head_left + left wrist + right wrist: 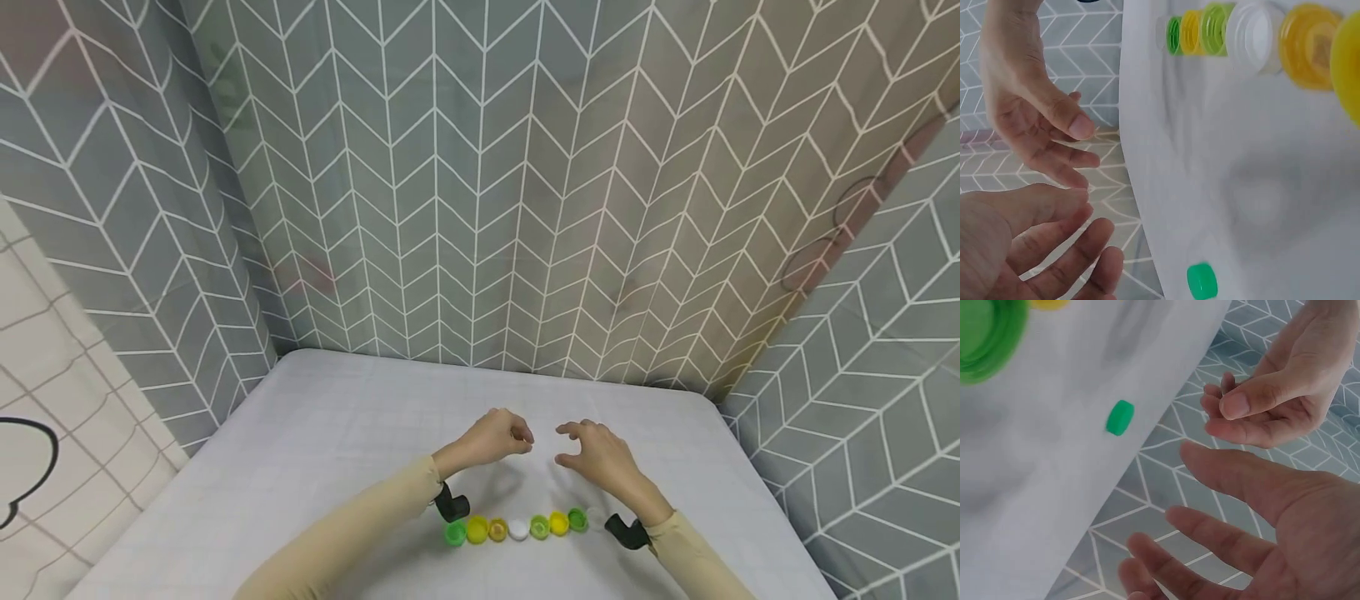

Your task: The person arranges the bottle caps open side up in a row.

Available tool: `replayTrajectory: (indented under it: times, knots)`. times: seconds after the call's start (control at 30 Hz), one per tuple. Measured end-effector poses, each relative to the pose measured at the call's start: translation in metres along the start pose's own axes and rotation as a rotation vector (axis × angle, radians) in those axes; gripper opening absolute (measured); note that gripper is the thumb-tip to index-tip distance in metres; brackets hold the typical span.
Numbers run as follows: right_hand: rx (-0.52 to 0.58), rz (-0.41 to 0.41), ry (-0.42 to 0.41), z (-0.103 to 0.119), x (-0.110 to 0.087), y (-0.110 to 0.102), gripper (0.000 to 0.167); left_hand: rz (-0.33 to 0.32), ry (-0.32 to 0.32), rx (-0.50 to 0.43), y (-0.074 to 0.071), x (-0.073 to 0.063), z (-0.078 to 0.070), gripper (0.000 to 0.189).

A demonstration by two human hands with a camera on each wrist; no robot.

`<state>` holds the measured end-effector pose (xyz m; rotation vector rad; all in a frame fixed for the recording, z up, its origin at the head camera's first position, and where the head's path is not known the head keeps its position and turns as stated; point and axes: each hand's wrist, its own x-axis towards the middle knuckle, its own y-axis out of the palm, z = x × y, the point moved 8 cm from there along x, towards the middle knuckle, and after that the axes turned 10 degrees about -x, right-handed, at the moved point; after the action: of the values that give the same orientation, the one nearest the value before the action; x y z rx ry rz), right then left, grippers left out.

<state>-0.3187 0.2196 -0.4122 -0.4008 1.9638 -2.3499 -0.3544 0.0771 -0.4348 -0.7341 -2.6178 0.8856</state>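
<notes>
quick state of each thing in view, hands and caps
left hand: raised above table, fingers loosely curled, holding nothing
right hand: raised, fingers spread, holding nothing
row of caps: lined up on table, untouched
small green cap: lying alone, apart from the row

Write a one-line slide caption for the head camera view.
Two empty hands, left hand and right hand, hover apart above a row of bottle caps on a pale table.
</notes>
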Motion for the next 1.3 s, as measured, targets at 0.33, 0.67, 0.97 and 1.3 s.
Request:
replayTrajectory:
  times: [0.33,0.67,0.97,1.3]
  knots:
    - [0.010,-0.010,-0.021,0.018,0.014,-0.008,0.046,-0.056,0.028,-0.039,-0.021,0.000,0.009,0.010]
    - [0.017,-0.020,-0.042,0.030,0.034,-0.013,0.048,-0.113,0.039,-0.048,-0.046,0.007,0.019,0.015]
    - [0.023,0.011,-0.045,0.035,0.051,-0.003,0.046,-0.134,0.037,-0.043,-0.052,0.014,0.032,0.018]
    - [0.032,0.099,-0.059,0.037,0.066,0.023,0.044,-0.131,-0.020,-0.023,-0.042,0.021,0.058,0.019]
